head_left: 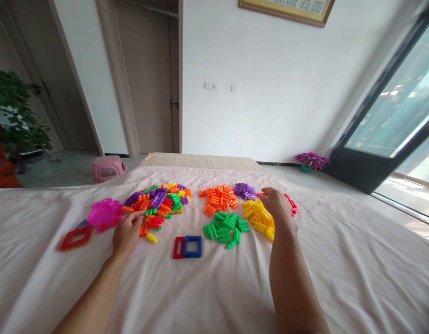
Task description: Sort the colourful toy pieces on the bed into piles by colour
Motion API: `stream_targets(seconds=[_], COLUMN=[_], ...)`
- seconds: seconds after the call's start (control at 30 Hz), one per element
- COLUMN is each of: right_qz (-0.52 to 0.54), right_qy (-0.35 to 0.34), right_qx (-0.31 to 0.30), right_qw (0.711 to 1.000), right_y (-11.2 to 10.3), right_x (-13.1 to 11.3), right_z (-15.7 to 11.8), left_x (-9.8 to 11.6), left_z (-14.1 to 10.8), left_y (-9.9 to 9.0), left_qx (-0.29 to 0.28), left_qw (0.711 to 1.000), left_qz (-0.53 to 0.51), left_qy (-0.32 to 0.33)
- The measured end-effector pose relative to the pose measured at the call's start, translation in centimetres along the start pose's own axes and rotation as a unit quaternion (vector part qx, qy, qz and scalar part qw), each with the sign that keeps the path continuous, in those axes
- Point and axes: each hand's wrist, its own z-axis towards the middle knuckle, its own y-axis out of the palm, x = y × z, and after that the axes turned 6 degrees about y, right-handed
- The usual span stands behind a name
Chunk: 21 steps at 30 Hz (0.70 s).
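Note:
A mixed heap of colored plastic pieces [158, 204] lies left of centre on the cloth. At its lower left edge is my left hand [127, 230], its fingers bent together near orange pieces; what they hold, if anything, is too small to tell. My right hand [274, 202] reaches over the far edge of the yellow pile [259, 217], close to red pieces [291, 204] that it partly hides; its fingertips are unclear. Separate piles of orange [219, 198], purple [245, 190] and green [225, 226] pieces lie between the hands.
Left of the heap are a pink flower-shaped tray [105, 212] and a red-orange frame [76, 238]. Red [178, 247] and blue [192, 246] frames lie nearer me on the wrinkled cloth [214, 297]. A pink stool [109, 168] stands beyond the left edge.

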Motion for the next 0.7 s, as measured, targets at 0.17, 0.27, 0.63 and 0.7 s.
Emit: stream_targets(seconds=[0.17, 0.27, 0.63, 0.7], right_qz=[0.062, 0.104, 0.094, 0.074], right_qy=[-0.141, -0.288, -0.597, -0.607], right_qx=[-0.013, -0.084, -0.207, -0.196], right_qw=[0.988, 0.948, 0.770, 0.766], right_y=[1.0, 2.9, 10.8, 11.4], right_x=[-5.0, -8.9, -15.5, -15.7], right_z=[-2.6, -6.0, -18.5, -19.3], left_x=[-0.1, 0.0, 0.2, 0.3], left_z=[0.0, 0.0, -0.1, -0.1], left_y=[0.1, 0.2, 0.1, 0.1], left_qx=[0.004, 0.009, 0.014, 0.012], left_qw=[1.000, 0.999, 0.997, 0.996], left_qz=[-0.020, -0.031, -0.078, -0.084], left_qy=[0.010, 0.011, 0.009, 0.015])
